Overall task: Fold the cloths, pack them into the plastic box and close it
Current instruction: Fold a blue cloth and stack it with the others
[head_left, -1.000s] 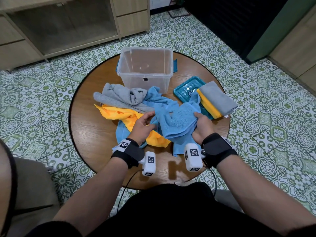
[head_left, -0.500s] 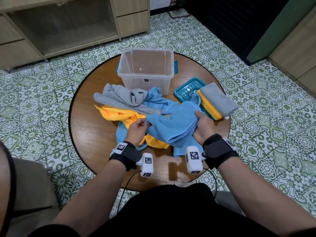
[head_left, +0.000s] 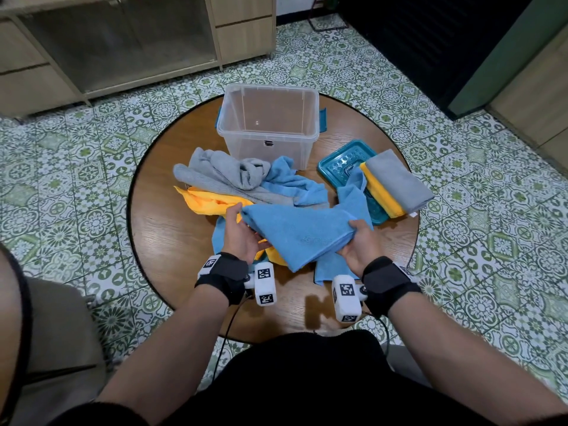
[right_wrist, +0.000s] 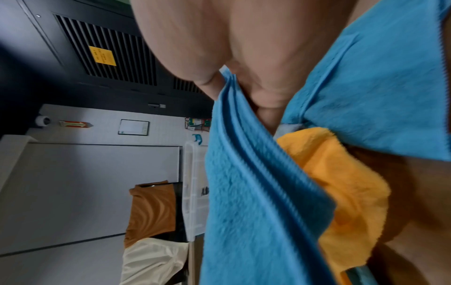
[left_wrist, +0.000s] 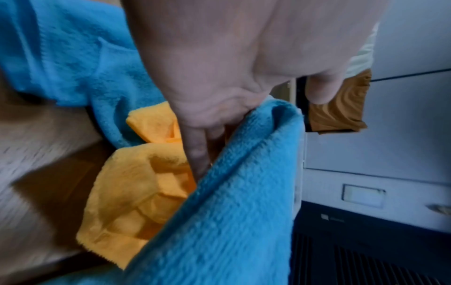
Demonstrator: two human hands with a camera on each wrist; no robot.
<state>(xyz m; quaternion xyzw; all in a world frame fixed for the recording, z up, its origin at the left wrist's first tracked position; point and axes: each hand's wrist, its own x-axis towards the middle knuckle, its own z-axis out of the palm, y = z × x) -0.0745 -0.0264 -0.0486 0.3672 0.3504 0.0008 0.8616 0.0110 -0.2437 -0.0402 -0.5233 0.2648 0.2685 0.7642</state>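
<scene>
Blue cloth point(head_left: 302, 233): I hold it up over the table, between my two hands. It hangs loose and is not folded neat yet.
My left hand point(head_left: 241, 233): it pinches one corner of the blue cloth, thumb on top and fingers point(left_wrist: 198, 152) under the edge.
My right hand point(head_left: 361, 244): it grips the other end of the blue cloth, with the edge tucked between thumb and fingers.
Under the cloth: an orange cloth point(head_left: 212, 202) and another blue cloth point(head_left: 327, 267) lie crumpled on the table, just below my hands.
Grey cloth point(head_left: 224, 173): it lies bunched up behind the orange one, close to the box. One more blue cloth point(head_left: 292, 182) lies next to it.
Plastic box point(head_left: 269, 124): clear, open on top, nothing in it. It stands at the far side of the table.
Lid point(head_left: 344, 164): teal, lying flat to the right of the box.
Folded pile point(head_left: 395, 184): a grey cloth on an orange one, neat, resting on the lid.
Table point(head_left: 166, 250): round and brown wood.
Floor point(head_left: 61, 167): green patterned tiles.
</scene>
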